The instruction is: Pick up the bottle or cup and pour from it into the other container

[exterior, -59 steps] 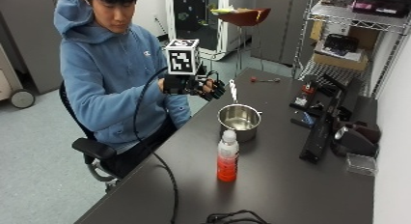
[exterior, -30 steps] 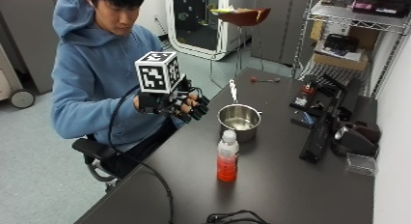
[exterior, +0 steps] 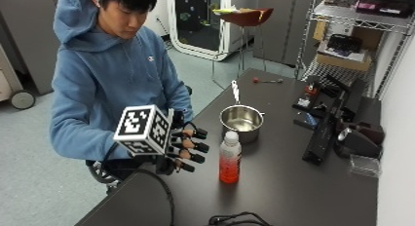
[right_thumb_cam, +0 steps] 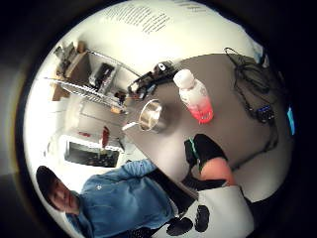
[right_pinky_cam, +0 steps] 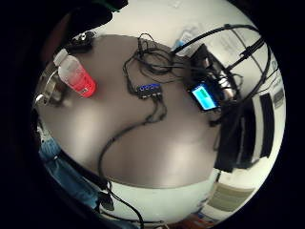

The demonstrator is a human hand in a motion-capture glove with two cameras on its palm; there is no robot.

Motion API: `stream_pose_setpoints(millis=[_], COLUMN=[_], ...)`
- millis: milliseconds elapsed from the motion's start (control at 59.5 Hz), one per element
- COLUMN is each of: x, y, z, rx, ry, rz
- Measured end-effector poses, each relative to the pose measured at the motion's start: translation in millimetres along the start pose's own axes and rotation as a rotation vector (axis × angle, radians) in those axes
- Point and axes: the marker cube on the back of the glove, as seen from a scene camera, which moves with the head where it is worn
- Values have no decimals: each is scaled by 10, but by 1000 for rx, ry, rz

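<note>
A clear bottle [exterior: 229, 158] with red liquid and a white cap stands upright on the dark table [exterior: 285, 187]; it also shows as the bottle [right_thumb_cam: 195, 98] and the bottle [right_pinky_cam: 76, 75] in the palm views. Just behind it sits a small steel pot [exterior: 242, 122] with a long handle, seen too as the pot [right_thumb_cam: 151, 116]. My gloved right hand [exterior: 185, 150] hovers at the table's near-left edge, a short way left of the bottle, fingers spread toward it and holding nothing.
Black devices and tools [exterior: 327, 123] lie along the table's right side, before a wire shelf [exterior: 350, 36]. Cables and a small hub [right_pinky_cam: 148, 89] lie on the near end of the table. A stool [exterior: 243, 16] stands behind.
My right hand has come down and toward the near end of the table, from beside the pot to a spot left of the bottle. Bottle and pot stay put.
</note>
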Motion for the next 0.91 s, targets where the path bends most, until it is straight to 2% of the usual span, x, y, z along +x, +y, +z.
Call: stream_pose_setpoints(millis=[286,555,908], x=[325,301,-133], y=[-248,-474,-753], z=[744,1377,1850], rx=[76,30,7], ry=[-490,-647,-864], rz=[32,61,20])
